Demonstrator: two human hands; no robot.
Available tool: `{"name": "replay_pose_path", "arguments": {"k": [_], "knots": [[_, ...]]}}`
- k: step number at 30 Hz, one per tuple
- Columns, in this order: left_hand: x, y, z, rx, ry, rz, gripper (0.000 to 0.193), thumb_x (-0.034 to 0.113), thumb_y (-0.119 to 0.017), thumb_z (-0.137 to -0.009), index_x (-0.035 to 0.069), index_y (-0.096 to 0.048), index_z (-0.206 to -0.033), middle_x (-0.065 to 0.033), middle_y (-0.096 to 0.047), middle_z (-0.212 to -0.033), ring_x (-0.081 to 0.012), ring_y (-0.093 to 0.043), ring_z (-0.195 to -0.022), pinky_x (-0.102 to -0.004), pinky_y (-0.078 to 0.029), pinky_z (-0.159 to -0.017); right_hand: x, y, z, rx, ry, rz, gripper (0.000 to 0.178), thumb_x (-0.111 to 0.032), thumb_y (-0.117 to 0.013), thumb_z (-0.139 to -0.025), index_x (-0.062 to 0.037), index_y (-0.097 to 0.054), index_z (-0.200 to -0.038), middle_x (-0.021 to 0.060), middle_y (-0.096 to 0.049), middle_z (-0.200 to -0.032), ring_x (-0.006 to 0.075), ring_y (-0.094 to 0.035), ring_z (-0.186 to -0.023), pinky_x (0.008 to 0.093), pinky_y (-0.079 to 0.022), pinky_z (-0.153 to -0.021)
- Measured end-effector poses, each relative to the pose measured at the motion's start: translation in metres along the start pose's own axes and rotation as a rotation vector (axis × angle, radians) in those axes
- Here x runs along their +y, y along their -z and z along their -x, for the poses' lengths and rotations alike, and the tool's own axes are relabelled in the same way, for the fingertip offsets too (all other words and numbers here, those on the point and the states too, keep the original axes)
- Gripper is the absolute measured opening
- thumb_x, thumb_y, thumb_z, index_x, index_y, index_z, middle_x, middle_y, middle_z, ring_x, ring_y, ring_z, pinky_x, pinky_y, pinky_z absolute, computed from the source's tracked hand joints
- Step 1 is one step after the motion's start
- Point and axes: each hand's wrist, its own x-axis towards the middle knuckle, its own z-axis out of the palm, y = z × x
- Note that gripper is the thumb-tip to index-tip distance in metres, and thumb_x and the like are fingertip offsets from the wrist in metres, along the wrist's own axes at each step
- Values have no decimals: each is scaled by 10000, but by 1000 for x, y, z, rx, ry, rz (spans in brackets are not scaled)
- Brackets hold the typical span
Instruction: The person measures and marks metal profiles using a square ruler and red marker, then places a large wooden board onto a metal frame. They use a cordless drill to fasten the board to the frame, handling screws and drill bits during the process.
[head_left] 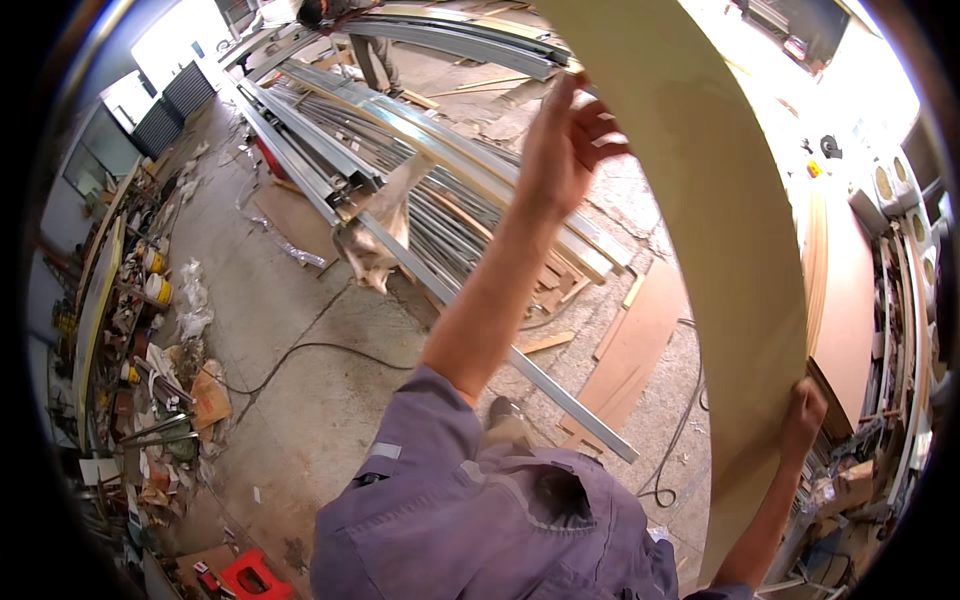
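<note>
A long, wide, pale greenish-beige board [720, 200] stands raised on the right side and runs from the top of the view to the bottom. My left hand [565, 145] is lifted to its left edge, with bent fingers against that edge; part of their contact is hard to make out. Lower down, my right hand [803, 408] is closed around the right edge of the same board. Both arms are stretched out, and the board hides what lies behind it.
Metal profiles [440, 205] lie stacked ahead, one long bar [570, 400] jutting toward me. Brown sheet offcuts [630, 360] and a dark cable [320, 346] lie on the floor. Clutter [150, 390] lines the left wall. Another person [370, 60] works at the far end. Panels [845, 300] stand at right.
</note>
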Motion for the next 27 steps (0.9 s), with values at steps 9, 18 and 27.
{"name": "replay_pose_path", "arguments": {"k": [9, 18, 27], "knots": [[83, 237, -32, 509, 79, -313, 543, 368, -618, -1002, -44, -521, -1342, -154, -640, -1237, -274, -646, -1110, -375, -548, -913, 83, -58, 109, -377, -315, 4, 552, -455, -597, -999, -34, -488, -658, -58, -382, -595, 62, -351, -582, 307, -258, -513], [61, 320, 116, 847, 124, -375, 419, 217, -680, -962, -15, -572, -1295, -120, -672, -1204, -231, -682, -1037, -360, -572, -865, 141, -35, 136, -526, -456, 105, 613, -509, -584, -981, -30, -489, -610, -46, -373, -527, 63, -362, -515, 314, -249, -476], [87, 353, 202, 1105, 28, -689, 481, 249, -758, -914, -66, -593, -1238, -120, -687, -1159, -233, -689, -982, -356, -558, -840, 203, -29, 131, -717, -459, 249, 514, -405, -572, -961, 48, -644, -729, -6, -438, -552, 79, -439, -563, 338, -352, -517]]}}
